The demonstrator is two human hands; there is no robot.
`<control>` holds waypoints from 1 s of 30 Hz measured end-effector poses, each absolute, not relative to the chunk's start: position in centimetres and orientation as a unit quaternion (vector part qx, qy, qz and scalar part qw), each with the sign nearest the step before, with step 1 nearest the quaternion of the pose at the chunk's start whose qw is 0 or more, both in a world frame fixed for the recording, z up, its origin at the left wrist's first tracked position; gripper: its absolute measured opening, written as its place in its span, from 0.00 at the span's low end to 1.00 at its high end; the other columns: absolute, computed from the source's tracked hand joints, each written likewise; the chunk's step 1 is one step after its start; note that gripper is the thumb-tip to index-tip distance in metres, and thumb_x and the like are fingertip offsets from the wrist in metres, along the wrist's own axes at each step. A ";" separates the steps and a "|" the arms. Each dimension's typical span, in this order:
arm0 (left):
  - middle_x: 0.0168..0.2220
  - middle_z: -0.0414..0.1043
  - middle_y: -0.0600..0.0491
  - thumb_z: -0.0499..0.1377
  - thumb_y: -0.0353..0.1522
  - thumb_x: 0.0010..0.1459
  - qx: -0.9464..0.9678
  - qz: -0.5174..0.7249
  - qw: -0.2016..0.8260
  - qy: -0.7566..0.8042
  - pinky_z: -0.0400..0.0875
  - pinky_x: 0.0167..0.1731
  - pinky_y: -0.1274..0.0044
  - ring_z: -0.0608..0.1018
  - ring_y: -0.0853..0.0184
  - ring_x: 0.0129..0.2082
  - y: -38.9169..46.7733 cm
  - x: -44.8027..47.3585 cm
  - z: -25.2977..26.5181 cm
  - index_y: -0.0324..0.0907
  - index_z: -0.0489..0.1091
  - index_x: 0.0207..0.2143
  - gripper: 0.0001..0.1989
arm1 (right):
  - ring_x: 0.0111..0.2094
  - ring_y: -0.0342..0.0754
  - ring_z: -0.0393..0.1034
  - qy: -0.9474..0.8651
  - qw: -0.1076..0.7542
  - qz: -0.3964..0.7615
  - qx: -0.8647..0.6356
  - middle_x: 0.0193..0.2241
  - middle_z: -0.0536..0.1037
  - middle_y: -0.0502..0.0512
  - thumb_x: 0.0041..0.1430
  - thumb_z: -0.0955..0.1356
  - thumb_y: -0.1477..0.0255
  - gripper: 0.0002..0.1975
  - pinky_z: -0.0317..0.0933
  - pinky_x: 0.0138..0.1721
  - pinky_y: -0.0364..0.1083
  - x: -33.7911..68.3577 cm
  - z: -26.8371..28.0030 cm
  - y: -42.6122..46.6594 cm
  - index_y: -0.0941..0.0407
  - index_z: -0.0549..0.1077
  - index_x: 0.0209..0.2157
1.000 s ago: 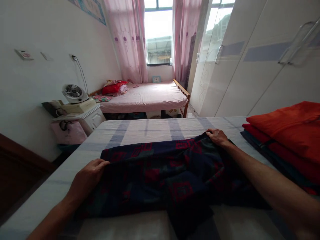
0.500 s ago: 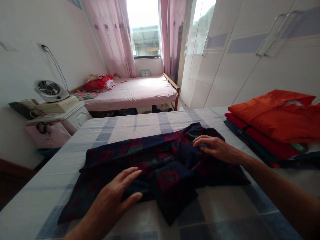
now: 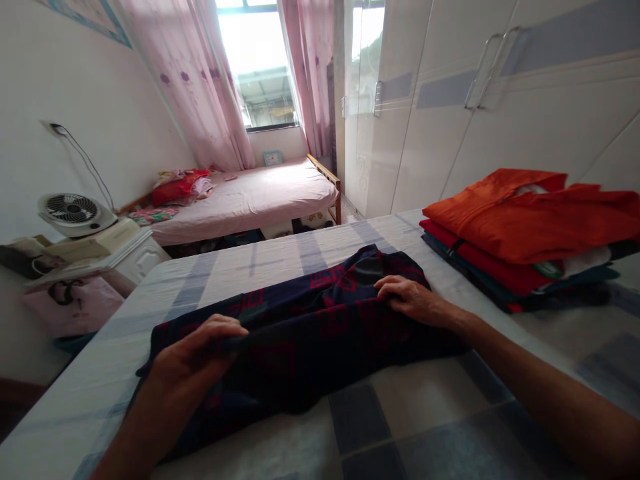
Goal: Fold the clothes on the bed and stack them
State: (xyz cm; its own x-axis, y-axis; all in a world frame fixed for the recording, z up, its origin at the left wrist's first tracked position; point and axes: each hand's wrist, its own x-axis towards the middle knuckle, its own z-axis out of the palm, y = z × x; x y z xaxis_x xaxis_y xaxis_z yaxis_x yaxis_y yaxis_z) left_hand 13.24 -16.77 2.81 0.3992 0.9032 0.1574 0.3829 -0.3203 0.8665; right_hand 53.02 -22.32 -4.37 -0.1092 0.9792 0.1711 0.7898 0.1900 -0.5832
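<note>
A fan [image 3: 75,211] sits on a box [image 3: 95,244] atop a cabinet [image 3: 141,259] beside a bag [image 3: 77,310]. Curtains [image 3: 187,93] flank a window [image 3: 256,57] above a bed [image 3: 265,193] and clock [image 3: 273,158]. A wardrobe [image 3: 447,140] stands to the right.

Lit by daylight from the window [image 3: 256,60], burnt out to white through much of the glass. Bright on the far bed [image 3: 250,193]; glowing through the curtains [image 3: 175,60]. Mirrored as pale glare on the wardrobe [image 3: 450,133]. Dim in the foreground: sunk nearly to black on the cloth [image 3: 300,353], shadowed and slightly soft on the near sheet [image 3: 425,427]. Stretched and slanted towards the edges.
</note>
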 end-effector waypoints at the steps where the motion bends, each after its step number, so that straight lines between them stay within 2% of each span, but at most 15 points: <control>1: 0.39 0.75 0.53 0.63 0.41 0.47 0.714 0.344 0.387 0.472 0.75 0.32 0.72 0.77 0.57 0.38 -16.6 12.4 3.1 0.47 0.75 0.33 0.11 | 0.48 0.49 0.68 -0.716 0.277 0.182 -0.614 0.47 0.74 0.54 0.51 0.63 0.77 0.10 0.60 0.51 0.48 53.0 -4.1 -22.2 0.54 0.75 0.32; 4: 0.38 0.77 0.55 0.62 0.46 0.47 0.619 0.369 0.427 0.546 0.77 0.31 0.68 0.78 0.55 0.37 -15.8 10.8 3.2 0.50 0.73 0.42 0.20 | 0.42 0.48 0.70 -0.698 0.290 0.191 -0.626 0.40 0.77 0.53 0.56 0.62 0.72 0.09 0.62 0.45 0.45 52.7 -2.8 -21.1 0.54 0.74 0.34; 7: 0.42 0.77 0.53 0.60 0.48 0.48 0.580 0.392 0.392 0.597 0.76 0.39 0.64 0.78 0.55 0.41 -14.2 9.9 2.2 0.48 0.70 0.48 0.26 | 0.35 0.46 0.70 -0.687 0.288 0.161 -0.648 0.33 0.77 0.51 0.58 0.61 0.69 0.11 0.61 0.39 0.43 51.9 -1.3 -18.8 0.55 0.74 0.36; 12: 0.42 0.76 0.45 0.54 0.47 0.48 0.679 0.301 0.217 0.633 0.69 0.48 0.62 0.76 0.52 0.45 -10.4 7.8 -1.8 0.38 0.74 0.40 0.25 | 0.38 0.48 0.70 -0.691 0.253 0.108 -0.668 0.36 0.78 0.54 0.59 0.62 0.67 0.13 0.61 0.41 0.44 51.3 -1.9 -14.8 0.56 0.75 0.37; 15: 0.41 0.76 0.44 0.53 0.48 0.49 0.708 0.277 0.160 0.630 0.68 0.48 0.64 0.76 0.53 0.44 -9.8 7.0 -3.5 0.38 0.76 0.35 0.24 | 0.44 0.50 0.68 -0.697 0.226 0.091 -0.675 0.42 0.76 0.56 0.59 0.63 0.65 0.13 0.59 0.47 0.47 52.0 -3.6 -13.8 0.56 0.75 0.40; 17: 0.41 0.76 0.45 0.54 0.50 0.49 0.709 0.261 0.152 0.637 0.69 0.46 0.65 0.77 0.53 0.43 -10.0 7.1 -3.8 0.40 0.76 0.36 0.25 | 0.47 0.50 0.67 -0.695 0.221 0.079 -0.680 0.44 0.75 0.57 0.59 0.64 0.65 0.14 0.58 0.50 0.49 52.5 -4.5 -13.7 0.55 0.75 0.42; 19: 0.39 0.78 0.46 0.57 0.52 0.47 0.697 0.240 0.184 0.650 0.71 0.42 0.66 0.78 0.52 0.41 -10.3 7.5 -3.8 0.41 0.76 0.36 0.25 | 0.46 0.50 0.67 -0.690 0.221 0.072 -0.685 0.44 0.74 0.57 0.58 0.64 0.66 0.14 0.58 0.50 0.49 52.8 -5.0 -13.6 0.55 0.75 0.42; 21: 0.35 0.78 0.48 0.59 0.51 0.46 0.676 0.245 0.271 0.640 0.73 0.36 0.69 0.79 0.53 0.38 -10.6 8.0 -3.6 0.41 0.75 0.35 0.24 | 0.44 0.49 0.68 -0.690 0.222 0.068 -0.686 0.42 0.74 0.56 0.57 0.64 0.69 0.11 0.59 0.48 0.48 53.0 -5.3 -13.4 0.55 0.75 0.38; 24: 0.33 0.77 0.53 0.58 0.48 0.50 0.614 0.334 0.422 0.577 0.74 0.32 0.74 0.79 0.61 0.33 -10.9 8.6 -3.4 0.42 0.70 0.40 0.22 | 0.40 0.47 0.69 -0.693 0.225 0.066 -0.682 0.37 0.75 0.55 0.56 0.64 0.71 0.08 0.61 0.45 0.46 53.0 -5.4 -12.8 0.55 0.75 0.31; 26: 0.34 0.76 0.54 0.55 0.47 0.53 0.588 0.382 0.435 0.565 0.74 0.32 0.75 0.79 0.64 0.31 -11.1 8.6 -3.6 0.43 0.67 0.43 0.21 | 0.39 0.47 0.69 -0.690 0.230 0.062 -0.684 0.36 0.75 0.55 0.57 0.63 0.71 0.09 0.61 0.45 0.45 52.9 -5.5 -12.3 0.56 0.74 0.30; 28: 0.33 0.75 0.53 0.54 0.45 0.53 0.617 0.357 0.356 0.604 0.74 0.34 0.73 0.78 0.62 0.33 -11.4 8.1 -4.0 0.43 0.67 0.42 0.19 | 0.40 0.47 0.69 -0.683 0.238 0.055 -0.689 0.37 0.75 0.55 0.58 0.62 0.71 0.09 0.61 0.46 0.45 52.9 -5.3 -12.2 0.56 0.73 0.32; 30: 0.37 0.74 0.49 0.53 0.44 0.53 0.673 0.290 0.211 0.646 0.73 0.39 0.67 0.78 0.57 0.37 -11.9 7.5 -4.5 0.41 0.66 0.44 0.20 | 0.43 0.48 0.69 -0.667 0.254 0.037 -0.699 0.40 0.74 0.56 0.58 0.62 0.71 0.09 0.60 0.48 0.45 53.1 -5.0 -12.8 0.55 0.73 0.35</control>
State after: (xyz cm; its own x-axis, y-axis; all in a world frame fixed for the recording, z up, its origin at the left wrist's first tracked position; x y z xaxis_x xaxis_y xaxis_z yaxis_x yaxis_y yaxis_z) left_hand 7.54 -11.90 -4.49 -0.0042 0.9929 0.1186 0.7487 -0.0755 0.6587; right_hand 53.14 -12.80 -5.00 0.1074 0.9519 0.2871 0.9141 0.0190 -0.4050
